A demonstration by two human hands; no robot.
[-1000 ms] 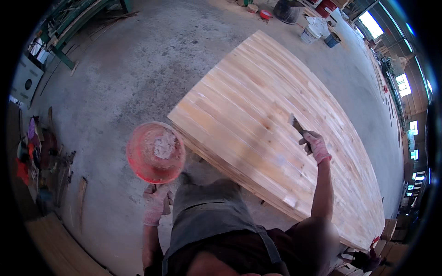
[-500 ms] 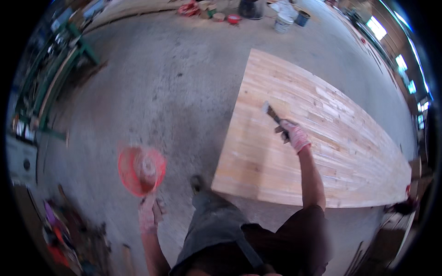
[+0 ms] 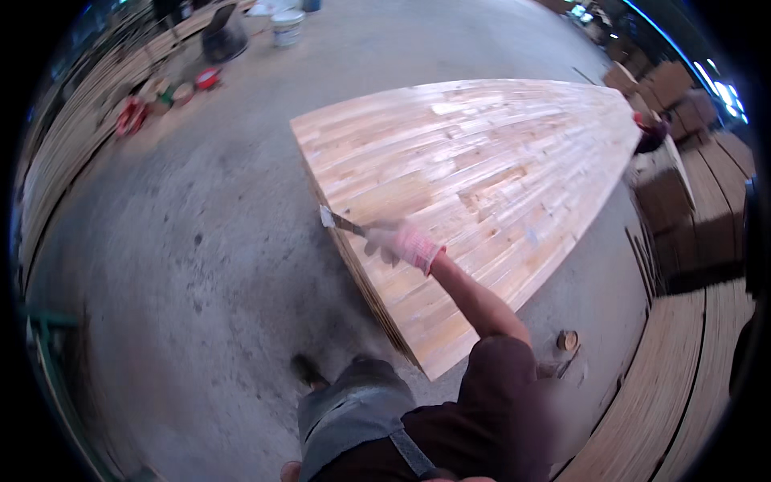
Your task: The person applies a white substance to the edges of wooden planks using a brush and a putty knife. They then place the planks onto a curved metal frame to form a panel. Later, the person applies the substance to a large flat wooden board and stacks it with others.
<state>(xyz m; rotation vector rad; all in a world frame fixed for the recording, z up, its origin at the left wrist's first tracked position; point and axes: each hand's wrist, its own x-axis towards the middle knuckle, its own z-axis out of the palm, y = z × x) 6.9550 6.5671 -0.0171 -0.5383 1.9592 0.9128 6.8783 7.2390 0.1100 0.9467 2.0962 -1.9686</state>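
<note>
In my pink-and-white gloved right hand is a putty knife, its dark handle within my closed, slightly blurred fingers. White paste covers the blade's tip, which reaches the left edge of a large wooden panel made of many glued strips. More boards lie stacked beneath this panel, as their layered side shows. Pale smears and glossy patches mark the top face. Neither my left hand nor the red bowl is within the picture; a small piece of skin shows at the lower edge.
Stacked long boards lie at the right, with brown blocks behind. A small round tin-like thing stands on the floor. Far left are a black bucket, a white bucket, a red bowl and long timber.
My view has swung to the right. The putty knife has gone from over the panel's face to its left edge. My left hand and the red bowl it held have left the picture.
</note>
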